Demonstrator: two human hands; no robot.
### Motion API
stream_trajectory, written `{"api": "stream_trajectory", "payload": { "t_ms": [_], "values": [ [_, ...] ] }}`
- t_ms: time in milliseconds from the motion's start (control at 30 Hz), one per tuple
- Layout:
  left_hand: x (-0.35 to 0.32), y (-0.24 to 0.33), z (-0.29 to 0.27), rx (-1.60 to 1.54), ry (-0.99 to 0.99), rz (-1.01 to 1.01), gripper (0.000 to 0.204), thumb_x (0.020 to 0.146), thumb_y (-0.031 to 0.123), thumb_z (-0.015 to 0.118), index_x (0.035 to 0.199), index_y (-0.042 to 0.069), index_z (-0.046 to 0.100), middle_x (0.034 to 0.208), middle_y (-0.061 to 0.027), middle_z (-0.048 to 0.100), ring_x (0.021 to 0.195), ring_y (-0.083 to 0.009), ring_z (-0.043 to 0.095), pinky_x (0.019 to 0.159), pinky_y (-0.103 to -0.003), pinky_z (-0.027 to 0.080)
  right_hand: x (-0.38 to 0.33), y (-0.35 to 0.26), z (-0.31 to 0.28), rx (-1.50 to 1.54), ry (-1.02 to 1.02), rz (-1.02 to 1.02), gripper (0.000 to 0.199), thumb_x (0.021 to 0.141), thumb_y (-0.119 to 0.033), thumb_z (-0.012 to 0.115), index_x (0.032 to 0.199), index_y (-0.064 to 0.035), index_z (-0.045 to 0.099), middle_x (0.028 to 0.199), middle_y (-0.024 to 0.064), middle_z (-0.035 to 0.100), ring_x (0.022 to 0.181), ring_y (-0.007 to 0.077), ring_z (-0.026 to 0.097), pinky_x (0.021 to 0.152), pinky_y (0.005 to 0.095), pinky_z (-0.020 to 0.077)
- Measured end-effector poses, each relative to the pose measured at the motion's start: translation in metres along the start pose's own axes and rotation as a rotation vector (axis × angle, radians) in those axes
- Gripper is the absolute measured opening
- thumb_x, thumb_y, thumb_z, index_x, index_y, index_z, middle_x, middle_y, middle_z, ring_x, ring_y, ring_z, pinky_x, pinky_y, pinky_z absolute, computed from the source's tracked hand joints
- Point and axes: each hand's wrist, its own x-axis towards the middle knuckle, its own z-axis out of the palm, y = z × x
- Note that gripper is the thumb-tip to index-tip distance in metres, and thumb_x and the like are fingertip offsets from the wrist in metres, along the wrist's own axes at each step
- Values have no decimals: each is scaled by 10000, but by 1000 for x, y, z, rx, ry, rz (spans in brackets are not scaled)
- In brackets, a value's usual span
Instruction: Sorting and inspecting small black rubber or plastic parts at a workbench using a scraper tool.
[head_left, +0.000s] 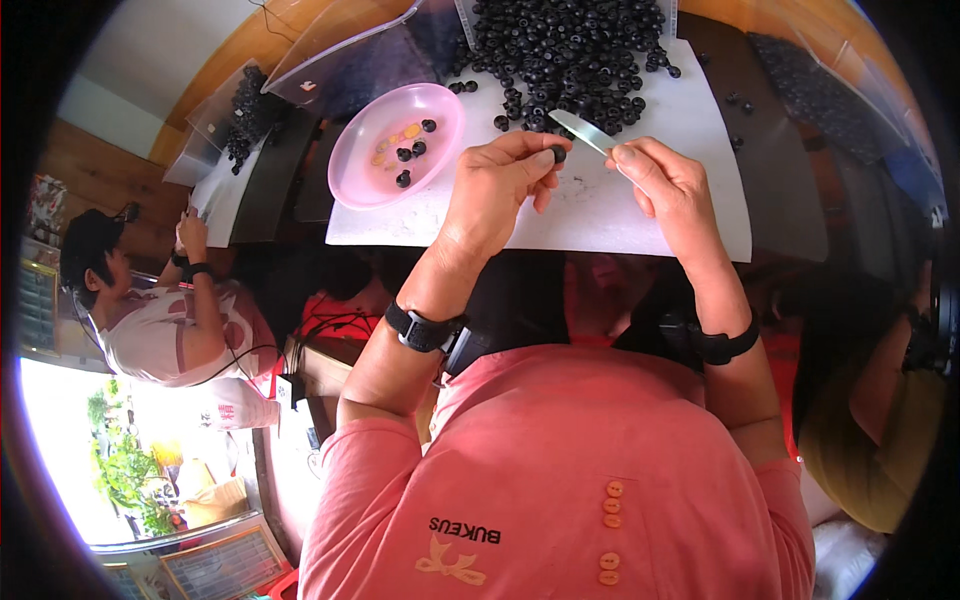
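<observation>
Between the thumb and fingers of my left hand [500, 185] is a small round black part [557, 154]. My right hand [668, 185] is closed round a slim knife [582, 130], its silvery blade pointing up and to the left, just above and beside the black part. Whether blade and part touch, I cannot tell. Both hands are over a white sheet [640, 222] on the table. Beyond them spreads a heap of similar black parts [570, 55]. Left of my left hand, a pink plastic bowl [345, 185] holds several black parts and some yellowish round pieces.
A clear plastic bin [335, 65] stands behind the bowl; another clear container [850, 85] with dark parts is at the far right. On the left a person [185, 320] works at a second white sheet. Another person's arm [880, 390] shows at the right.
</observation>
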Motion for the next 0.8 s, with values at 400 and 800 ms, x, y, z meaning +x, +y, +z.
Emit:
{"api": "stream_trajectory", "payload": {
  "t_ms": [400, 800],
  "values": [
    [-3, -12, 7, -426, -73, -52, 139, 959, 36, 559, 1058, -51, 607, 920, -138, 661, 754, -185, 628, 574, -299, 500, 4, 9, 7, -269, 63, -85, 361, 928, -329, 637, 740, -22, 614, 535, -3, 362, 522, 80, 341, 483, 287, 299],
    [-6, -11, 14, -270, -63, 11, 112, 962, 34, 551, 1029, -40, 602, 950, -189, 657, 783, -238, 636, 558, -314, 498, 4, 9, 4, -285, 32, -111, 348, 938, -317, 625, 749, -25, 616, 536, 5, 359, 522, 89, 336, 482, 296, 297]
  ]
}}
